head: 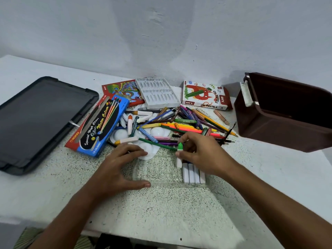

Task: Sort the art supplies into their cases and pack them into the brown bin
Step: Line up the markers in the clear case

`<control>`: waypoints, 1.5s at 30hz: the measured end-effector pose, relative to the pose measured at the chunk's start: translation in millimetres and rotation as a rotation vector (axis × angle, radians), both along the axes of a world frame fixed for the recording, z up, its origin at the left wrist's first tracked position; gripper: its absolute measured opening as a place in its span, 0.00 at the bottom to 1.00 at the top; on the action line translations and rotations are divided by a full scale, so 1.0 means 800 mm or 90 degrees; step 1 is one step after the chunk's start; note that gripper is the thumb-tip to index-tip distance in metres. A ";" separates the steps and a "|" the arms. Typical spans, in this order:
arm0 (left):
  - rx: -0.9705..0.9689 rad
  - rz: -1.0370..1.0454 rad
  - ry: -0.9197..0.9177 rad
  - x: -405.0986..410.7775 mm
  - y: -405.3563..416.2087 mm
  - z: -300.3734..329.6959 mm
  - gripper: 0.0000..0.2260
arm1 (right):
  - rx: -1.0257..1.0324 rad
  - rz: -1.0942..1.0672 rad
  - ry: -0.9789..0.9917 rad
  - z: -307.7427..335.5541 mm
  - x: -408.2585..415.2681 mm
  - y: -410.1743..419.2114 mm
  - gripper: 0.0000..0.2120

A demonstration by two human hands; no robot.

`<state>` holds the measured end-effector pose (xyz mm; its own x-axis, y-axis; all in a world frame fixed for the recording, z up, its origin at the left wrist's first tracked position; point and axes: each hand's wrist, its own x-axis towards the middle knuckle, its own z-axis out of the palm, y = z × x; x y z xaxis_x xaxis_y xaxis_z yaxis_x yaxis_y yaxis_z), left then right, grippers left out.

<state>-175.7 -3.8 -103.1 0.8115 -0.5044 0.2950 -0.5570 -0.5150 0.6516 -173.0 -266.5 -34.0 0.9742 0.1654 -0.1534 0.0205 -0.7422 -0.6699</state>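
Note:
A clear plastic tray (pixel 158 182) lies on the speckled table in front of me. Several white paint tubes (pixel 193 174) stand side by side at its right end. My right hand (pixel 203 155) pinches a white tube with a green cap (pixel 179 153) over the tray, just left of the others. The left edge of the tray is steadied by my left hand (pixel 118 168), fingers spread. Behind lies a heap of pencils, pastels and tubes (pixel 179 126). The brown bin (pixel 283 112) stands at the right, with nothing visible inside.
A blue water-colours box (pixel 100 126), a red box (pixel 122 90), a grey moulded insert (pixel 156 92) and an oil pastels box (pixel 204 96) lie along the back. A white palette (pixel 149 150) sits under the heap. The dark bin lid (pixel 39 121) lies at the left.

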 end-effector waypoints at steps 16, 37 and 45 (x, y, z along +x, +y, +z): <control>0.007 0.009 -0.001 -0.001 -0.002 0.000 0.34 | -0.128 0.034 -0.093 -0.025 -0.017 -0.001 0.20; 0.012 0.006 -0.001 0.000 0.000 -0.003 0.34 | -0.149 0.092 -0.106 -0.032 -0.032 -0.008 0.19; -0.012 -0.002 -0.010 0.001 0.000 -0.003 0.33 | -0.131 0.093 -0.083 -0.021 -0.016 -0.010 0.21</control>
<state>-175.1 -3.7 -105.9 0.8055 -0.5005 0.3174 -0.5684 -0.5011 0.6525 -185.7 -274.8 -50.8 0.9563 0.2832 -0.0728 0.2131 -0.8454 -0.4898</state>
